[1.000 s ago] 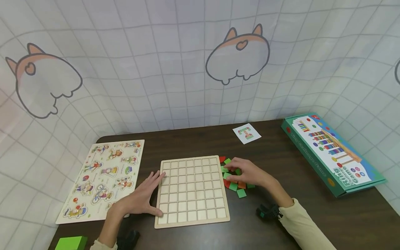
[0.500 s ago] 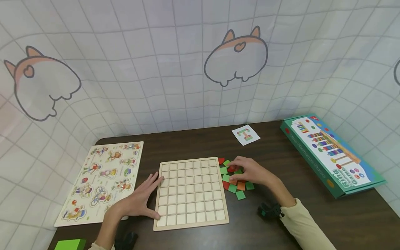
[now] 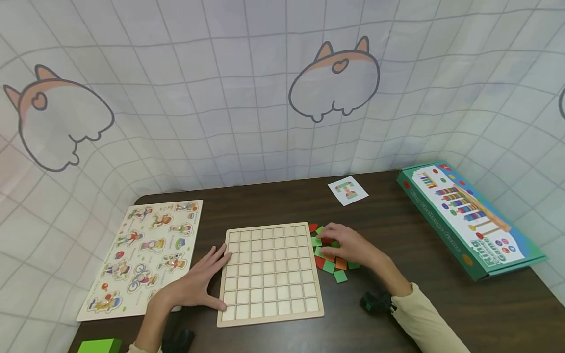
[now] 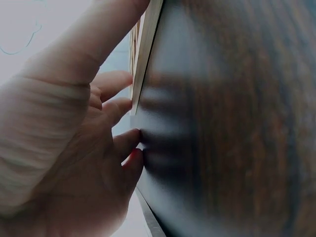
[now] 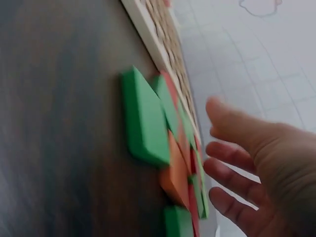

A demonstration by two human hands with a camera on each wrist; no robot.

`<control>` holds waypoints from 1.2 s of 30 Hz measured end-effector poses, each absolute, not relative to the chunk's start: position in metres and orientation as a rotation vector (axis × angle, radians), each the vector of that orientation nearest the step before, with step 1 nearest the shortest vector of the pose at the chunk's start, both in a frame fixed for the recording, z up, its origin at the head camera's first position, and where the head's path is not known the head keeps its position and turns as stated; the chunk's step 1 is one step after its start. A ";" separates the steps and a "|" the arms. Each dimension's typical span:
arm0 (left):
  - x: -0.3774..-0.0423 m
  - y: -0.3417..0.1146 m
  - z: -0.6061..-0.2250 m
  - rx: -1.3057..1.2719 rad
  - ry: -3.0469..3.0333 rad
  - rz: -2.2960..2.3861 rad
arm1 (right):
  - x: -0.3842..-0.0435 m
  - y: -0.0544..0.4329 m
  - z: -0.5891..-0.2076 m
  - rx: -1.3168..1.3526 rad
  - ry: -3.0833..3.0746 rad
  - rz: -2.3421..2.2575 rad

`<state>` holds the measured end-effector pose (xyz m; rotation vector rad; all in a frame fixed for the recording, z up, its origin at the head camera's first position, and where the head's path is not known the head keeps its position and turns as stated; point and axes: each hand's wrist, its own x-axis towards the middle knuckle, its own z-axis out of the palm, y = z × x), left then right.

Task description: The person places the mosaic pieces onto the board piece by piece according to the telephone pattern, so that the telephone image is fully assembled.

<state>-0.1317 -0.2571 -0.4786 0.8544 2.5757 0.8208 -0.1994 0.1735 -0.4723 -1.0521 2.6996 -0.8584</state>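
Note:
A square wooden grid board (image 3: pixel 271 274) lies on the dark table, its cells bare. My left hand (image 3: pixel 198 278) rests at the board's left edge with fingers spread, fingertips and thumb touching the frame; in the left wrist view the fingers (image 4: pixel 116 106) lie along the wooden edge. Just right of the board is a pile of coloured tiles, among them a green tile (image 3: pixel 340 276) and an orange tile (image 3: pixel 341 263). Over this pile hovers my right hand (image 3: pixel 350 244), fingers loosely bent. The right wrist view shows nothing between the thumb and fingers, which sit above the tiles (image 5: pixel 145 118).
A picture card (image 3: pixel 347 190) with a red and green pattern lies behind the tiles. The green game box (image 3: pixel 472 220) stands at the right. A wooden picture puzzle (image 3: pixel 145 255) is at the left, and a bright green block (image 3: pixel 99 345) sits at the front left.
My right hand has shifted slightly about over the tiles, its fingers lifting a little and then settling back. The left hand stays at the board's edge.

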 end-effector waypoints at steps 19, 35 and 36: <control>-0.131 -0.257 -0.479 0.874 2.563 0.840 | -0.198 0.170 -0.479 -1.187 2.971 -0.544; -0.135 -0.258 -0.483 0.760 2.597 0.873 | -0.208 0.140 -0.470 -1.286 2.715 -0.924; -0.135 -0.258 -0.484 0.756 2.606 0.864 | -0.208 0.136 -0.470 -1.300 2.703 -0.908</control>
